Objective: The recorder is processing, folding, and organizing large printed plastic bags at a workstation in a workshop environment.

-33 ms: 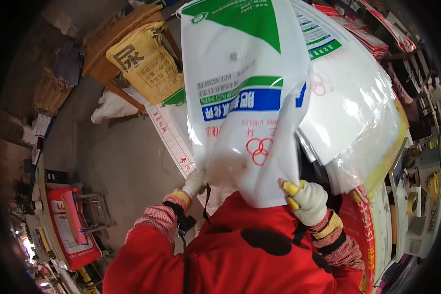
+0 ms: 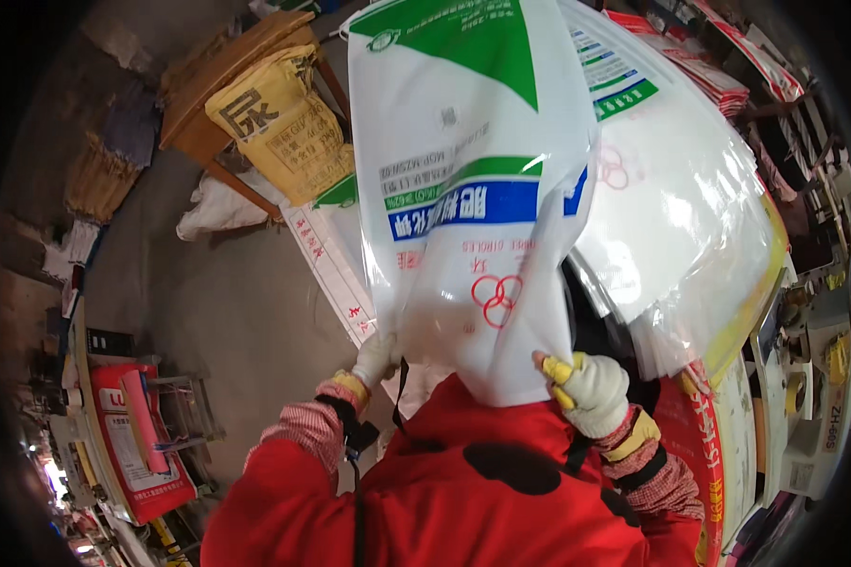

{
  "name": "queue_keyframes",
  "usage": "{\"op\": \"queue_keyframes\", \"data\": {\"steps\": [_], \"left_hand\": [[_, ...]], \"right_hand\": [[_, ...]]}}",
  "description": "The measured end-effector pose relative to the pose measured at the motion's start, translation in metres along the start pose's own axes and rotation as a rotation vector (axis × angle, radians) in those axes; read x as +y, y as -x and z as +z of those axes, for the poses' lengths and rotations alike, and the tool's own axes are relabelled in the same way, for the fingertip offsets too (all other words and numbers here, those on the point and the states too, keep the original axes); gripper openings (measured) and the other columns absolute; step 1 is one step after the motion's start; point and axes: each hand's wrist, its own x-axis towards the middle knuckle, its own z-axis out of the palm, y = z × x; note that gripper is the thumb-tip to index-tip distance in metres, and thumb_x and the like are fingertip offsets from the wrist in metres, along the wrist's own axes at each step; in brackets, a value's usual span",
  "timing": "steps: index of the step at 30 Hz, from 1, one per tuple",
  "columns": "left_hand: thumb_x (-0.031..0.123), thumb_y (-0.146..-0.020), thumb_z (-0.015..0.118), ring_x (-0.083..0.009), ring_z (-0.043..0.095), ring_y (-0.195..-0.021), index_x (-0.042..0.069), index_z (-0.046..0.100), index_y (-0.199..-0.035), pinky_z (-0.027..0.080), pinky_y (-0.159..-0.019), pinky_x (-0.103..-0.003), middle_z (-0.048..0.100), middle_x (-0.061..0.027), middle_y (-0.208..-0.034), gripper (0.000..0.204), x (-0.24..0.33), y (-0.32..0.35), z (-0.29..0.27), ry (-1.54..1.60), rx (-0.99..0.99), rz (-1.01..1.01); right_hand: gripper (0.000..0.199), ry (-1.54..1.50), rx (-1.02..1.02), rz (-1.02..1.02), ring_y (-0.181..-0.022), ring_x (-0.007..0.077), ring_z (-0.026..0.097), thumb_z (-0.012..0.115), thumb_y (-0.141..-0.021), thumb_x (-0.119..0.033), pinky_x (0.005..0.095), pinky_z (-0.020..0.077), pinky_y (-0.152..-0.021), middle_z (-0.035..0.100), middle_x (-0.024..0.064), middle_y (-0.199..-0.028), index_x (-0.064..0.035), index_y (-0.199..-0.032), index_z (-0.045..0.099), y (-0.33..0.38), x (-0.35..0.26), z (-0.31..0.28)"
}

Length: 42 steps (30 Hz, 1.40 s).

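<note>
A white plastic sack (image 2: 473, 227) with green and blue printed bands and red interlocked rings is stretched out in front of me, its printing upside down. Its near edge sags between my hands, close to my red top. At the sack's near left corner, my left hand (image 2: 376, 361), in a white glove, is closed on the edge. My right hand (image 2: 586, 389), in a white glove with yellow fingers, pinches the near right corner. Right beside the sack lies a thick stack of similar white sacks (image 2: 671, 246), fanned at its near end.
A yellow woven sack (image 2: 288, 132) leans against a wooden table (image 2: 194, 123) at the far left. Below it lies a white bundle (image 2: 227, 203). A red and white package (image 2: 142, 439) stands at the left, and red-and-white sacks (image 2: 700, 76) lie at the far right.
The sack's near edge has come slightly closer to me and its folds have shifted. Both hands keep their grip and have moved only a little.
</note>
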Motion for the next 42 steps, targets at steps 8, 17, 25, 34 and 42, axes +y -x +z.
{"op": "queue_keyframes", "data": {"steps": [8, 17, 25, 34, 42], "left_hand": [[0.024, -0.085, 0.051, -0.019, 0.054, -0.053, 0.004, 0.058, -0.093, 0.043, -0.05, -0.035, 0.055, -0.0105, -0.061, 0.023, 0.043, -0.038, -0.05, 0.029, 0.518, 0.259], [0.016, -0.088, 0.045, -0.0108, 0.046, -0.043, 0.001, 0.057, -0.087, 0.037, -0.037, -0.027, 0.053, -0.0043, -0.062, 0.019, 0.117, 0.049, -0.111, 0.032, 0.583, 0.296], [0.021, -0.09, 0.043, -0.0088, 0.041, -0.036, 0.006, 0.052, -0.092, 0.03, -0.029, -0.024, 0.051, -0.003, -0.062, 0.018, 0.046, 0.042, -0.083, 0.286, 0.452, 0.092], [0.015, -0.082, 0.049, -0.0288, 0.06, -0.07, 0.001, 0.059, -0.092, 0.047, -0.067, -0.033, 0.06, -0.0175, -0.077, 0.02, 0.153, 0.0, -0.097, -0.468, 0.523, 0.683], [0.01, -0.083, 0.052, -0.0176, 0.053, -0.055, -0.001, 0.059, -0.08, 0.043, -0.054, -0.03, 0.055, -0.0079, -0.062, 0.013, 0.251, 0.1, -0.133, -0.501, 0.68, 1.043]], "right_hand": [[0.051, -0.148, 0.094, 0.224, -0.054, 0.0296, 0.056, 0.061, -0.073, -0.011, 0.0373, 0.0446, -0.047, 0.057, 0.011, -0.072, -0.0148, -0.122, 0.049, 0.009, -0.008, 0.015], [0.052, -0.274, 0.095, 0.145, -0.057, 0.0282, 0.055, 0.062, -0.075, -0.01, 0.0396, 0.0467, -0.056, 0.056, 0.0112, -0.069, -0.0136, -0.125, 0.048, 0.004, 0.002, 0.041], [0.035, -0.251, -0.065, 0.025, -0.061, 0.0268, 0.06, 0.052, -0.082, -0.016, 0.0357, 0.0473, -0.05, 0.062, 0.0149, -0.074, -0.0176, -0.117, 0.055, -0.007, 0.008, 0.045], [0.036, -0.436, 0.044, 0.114, -0.063, 0.0283, 0.056, 0.055, -0.082, -0.014, 0.0379, 0.0481, -0.056, 0.059, 0.0113, -0.081, -0.0163, -0.118, 0.055, 0.025, -0.01, 0.042], [0.036, -0.518, -0.012, 0.274, -0.059, 0.025, 0.058, 0.054, -0.085, -0.015, 0.0335, 0.0481, -0.055, 0.06, 0.0131, -0.074, -0.022, -0.12, 0.054, -0.012, -0.001, 0.021]]}}
